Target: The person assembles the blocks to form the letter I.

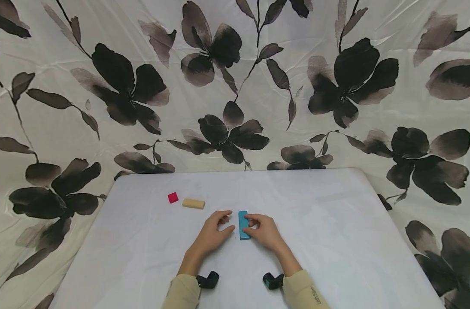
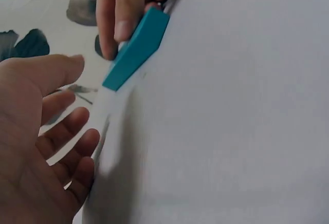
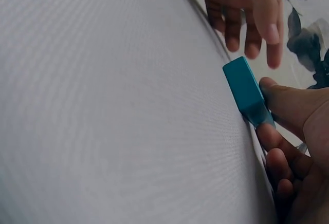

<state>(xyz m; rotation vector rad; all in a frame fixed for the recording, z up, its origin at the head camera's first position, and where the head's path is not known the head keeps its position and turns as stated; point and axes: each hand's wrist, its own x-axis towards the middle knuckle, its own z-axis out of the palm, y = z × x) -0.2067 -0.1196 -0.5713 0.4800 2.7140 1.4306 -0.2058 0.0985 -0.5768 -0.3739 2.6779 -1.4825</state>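
A long blue block lies on the table, its length pointing away from the person. At its right side my right hand holds it with the thumb and a bent finger; the right wrist view shows the thumb along one side of the blue block. My left hand rests to the left of the block, a small gap apart, its fingers loosely bent and nothing in them. Farther back at the left are a yellow block and a small red block, apart from each other.
The white table stands against a backdrop of cloth with dark flower prints. A black wrist device sits at each sleeve cuff, one by the left sleeve and one by the right sleeve.
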